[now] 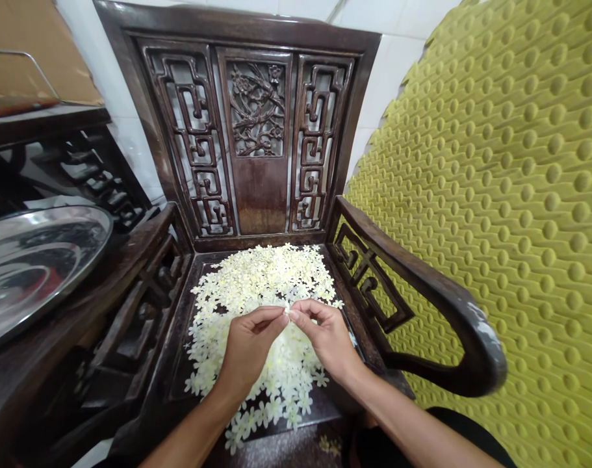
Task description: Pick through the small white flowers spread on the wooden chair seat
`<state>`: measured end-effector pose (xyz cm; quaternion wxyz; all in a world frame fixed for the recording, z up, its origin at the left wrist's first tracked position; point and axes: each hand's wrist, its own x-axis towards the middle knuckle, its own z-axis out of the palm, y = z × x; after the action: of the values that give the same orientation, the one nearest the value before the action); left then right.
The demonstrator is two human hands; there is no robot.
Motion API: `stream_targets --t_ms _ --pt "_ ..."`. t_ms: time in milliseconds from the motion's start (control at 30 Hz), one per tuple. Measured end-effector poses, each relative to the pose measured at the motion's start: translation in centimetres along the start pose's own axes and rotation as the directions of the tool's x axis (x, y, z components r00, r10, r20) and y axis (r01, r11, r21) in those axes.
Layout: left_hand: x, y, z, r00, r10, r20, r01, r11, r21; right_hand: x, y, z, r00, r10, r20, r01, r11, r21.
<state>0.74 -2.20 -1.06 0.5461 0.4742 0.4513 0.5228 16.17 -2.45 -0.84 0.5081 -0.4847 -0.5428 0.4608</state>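
My left hand (254, 335) and my right hand (325, 328) meet fingertip to fingertip above the seat of a dark carved chair. Thumb and forefinger of each are pinched together on a small white flower (286, 308), which the fingers mostly cover. Beneath and around both hands spreads a thick layer of white, pale-yellow-centred flowers (271, 270). Some of them reach the front edge of the seat (179, 383).
Behind the seat rises the carved chair back (262, 195); a curved armrest (422, 286) lies at right. A shiny metal tray (88, 240) rests by the left armrest (130, 260). A bumpy yellow-green mat (520, 195) stands at right. A few flowers (329, 445) lie below the seat.
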Motion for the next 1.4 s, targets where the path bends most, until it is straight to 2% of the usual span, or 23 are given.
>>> stream_targets --t_ms 100,267,433,567,633,667,767,833,933,1033,1100,1167,1300,1400 --pt "-0.1 0.3 0.2 1.000 -0.025 0.015 0.025 1.000 0.008 -0.1 0.0 -0.2 1.000 0.014 -0.004 -0.014 1.000 -0.001" --pt "0.0 0.2 0.1 0.998 -0.068 0.000 0.068 0.998 0.001 -0.1 -0.5 -0.6 0.998 0.001 0.061 0.001 0.999 -0.039" --pt "0.3 0.0 0.0 0.999 -0.013 0.041 0.011 0.999 0.047 -0.3 -0.8 -0.7 0.982 -0.160 0.101 0.184 0.933 -0.310" --pt "0.3 0.2 -0.4 0.995 0.073 0.067 -0.088 0.964 0.249 -0.8 -0.7 -0.7 0.961 -0.249 0.116 0.274 0.843 -0.462" --pt "0.1 0.2 -0.7 0.975 0.190 0.116 -0.221 0.884 0.411 -0.9 -0.7 -0.7 0.943 -0.297 0.150 0.331 0.787 -0.521" --pt "0.0 0.1 -0.9 0.951 0.264 0.159 -0.308 0.817 0.487 -0.9 -0.7 -0.8 0.930 -0.322 0.179 0.366 0.753 -0.547" --pt "-0.1 -0.1 -1.5 0.845 0.430 0.318 -0.527 0.569 0.631 -0.6 -0.9 -1.1 0.886 -0.362 0.289 0.462 0.656 -0.596" --pt "-0.1 -0.2 -1.7 0.796 0.459 0.395 -0.593 0.456 0.664 -0.3 -1.0 -1.2 0.869 -0.361 0.337 0.494 0.617 -0.613" --pt "0.0 -0.3 -1.9 0.753 0.456 0.474 -0.647 0.383 0.660 0.0 -0.9 -1.4 0.872 -0.333 0.360 0.490 0.602 -0.630" --pt "0.1 -0.1 -1.9 0.741 0.473 0.477 -0.665 0.415 0.621 0.1 -0.8 -1.6 0.880 -0.267 0.394 0.467 0.646 -0.604" --pt "0.1 0.1 -1.8 0.760 0.486 0.432 -0.646 0.491 0.585 0.0 -0.9 -1.7 0.887 -0.246 0.391 0.444 0.687 -0.575" --pt "0.0 0.3 -1.6 0.798 0.474 0.373 -0.601 0.579 0.551 -0.1 -1.0 -1.7 0.894 -0.248 0.372 0.430 0.706 -0.563" --pt "-0.1 0.5 -1.4 0.868 0.414 0.276 -0.496 0.687 0.531 -0.3 -1.2 -1.7 0.883 -0.268 0.384 0.461 0.648 -0.606" --pt "-0.1 0.2 -1.4 0.881 0.401 0.251 -0.472 0.698 0.538 -0.5 -1.3 -1.5 0.873 -0.276 0.402 0.482 0.607 -0.631"
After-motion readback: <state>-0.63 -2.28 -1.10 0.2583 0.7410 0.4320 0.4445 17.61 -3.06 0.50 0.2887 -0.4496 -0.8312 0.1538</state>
